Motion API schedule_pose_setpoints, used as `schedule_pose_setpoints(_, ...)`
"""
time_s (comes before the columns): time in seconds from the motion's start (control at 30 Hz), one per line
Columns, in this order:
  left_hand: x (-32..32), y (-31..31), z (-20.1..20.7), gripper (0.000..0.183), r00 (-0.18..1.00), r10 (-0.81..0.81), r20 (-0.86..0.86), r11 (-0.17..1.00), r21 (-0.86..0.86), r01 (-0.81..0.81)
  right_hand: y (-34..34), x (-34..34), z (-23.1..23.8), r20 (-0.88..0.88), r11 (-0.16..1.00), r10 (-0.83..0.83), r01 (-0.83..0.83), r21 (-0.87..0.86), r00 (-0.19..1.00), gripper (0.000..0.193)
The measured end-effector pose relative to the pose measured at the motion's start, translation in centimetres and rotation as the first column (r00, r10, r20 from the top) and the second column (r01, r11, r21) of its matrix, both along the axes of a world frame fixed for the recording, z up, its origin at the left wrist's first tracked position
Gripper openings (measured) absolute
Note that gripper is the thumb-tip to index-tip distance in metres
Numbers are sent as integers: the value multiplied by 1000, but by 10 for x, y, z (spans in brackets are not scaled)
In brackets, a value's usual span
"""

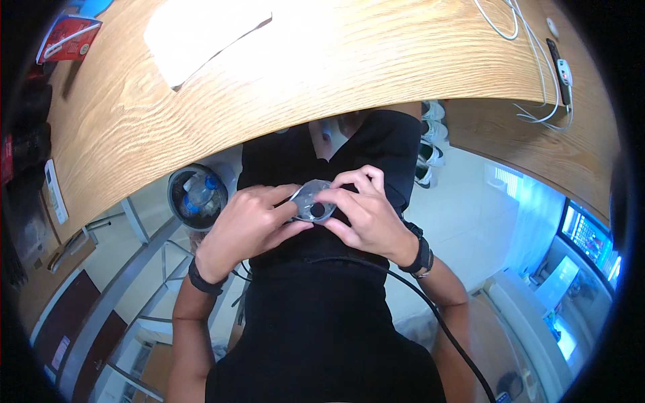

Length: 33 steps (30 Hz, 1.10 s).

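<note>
Over my lap, below the desk's near edge, I hold a small, translucent greyish plastic pouch between both hands. A black round spot or piece shows on or inside it; I cannot tell which. My left hand pinches the pouch's left side, its thumb stretched along the lower edge. Gripping the right side, my right hand has its index finger bent over the front and its thumb underneath. The fingertips hide part of the pouch.
A wooden desk curves ahead, bearing a bright white sheet, a red packet and white cables. A waste bin stands at left, several shoes at right. A black cable crosses my right side.
</note>
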<state>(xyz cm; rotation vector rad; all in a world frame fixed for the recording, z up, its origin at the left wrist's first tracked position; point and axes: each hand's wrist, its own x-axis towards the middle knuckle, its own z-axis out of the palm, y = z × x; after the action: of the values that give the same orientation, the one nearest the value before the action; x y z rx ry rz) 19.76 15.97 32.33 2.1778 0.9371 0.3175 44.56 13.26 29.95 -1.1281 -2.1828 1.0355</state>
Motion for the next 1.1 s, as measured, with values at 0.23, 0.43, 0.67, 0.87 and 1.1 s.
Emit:
schedule_pose_setpoints(0.23, -1, -3, -2, 30, 1000, 8, 1, 985, -173, -8, 0, -8, 5, 15, 997, 69, -68, -45, 997, 22)
schedule_pose_setpoints(0.43, 0, -3, -15, 25, 977, 90, 194, 992, -105, -71, -4, -16, -9, 17, 996, 80, -81, 33, 997, 25)
schedule_pose_setpoints(0.67, -12, -7, -31, 24, 968, 135, 212, 974, -209, -90, 5, -1, -4, 114, 992, -77, 65, 109, 990, 37)
schedule_pose_setpoints(0.87, -14, -4, -27, 18, 927, 271, 260, 948, -239, -210, 15, 7, -22, -267, 990, -89, 56, -129, 960, 26)
schedule_pose_setpoints(1.1, -3, 0, -19, 32, 985, 126, 120, 986, -126, -111, 15, 6, -27, -243, 958, -66, -6, -286, 968, 27)
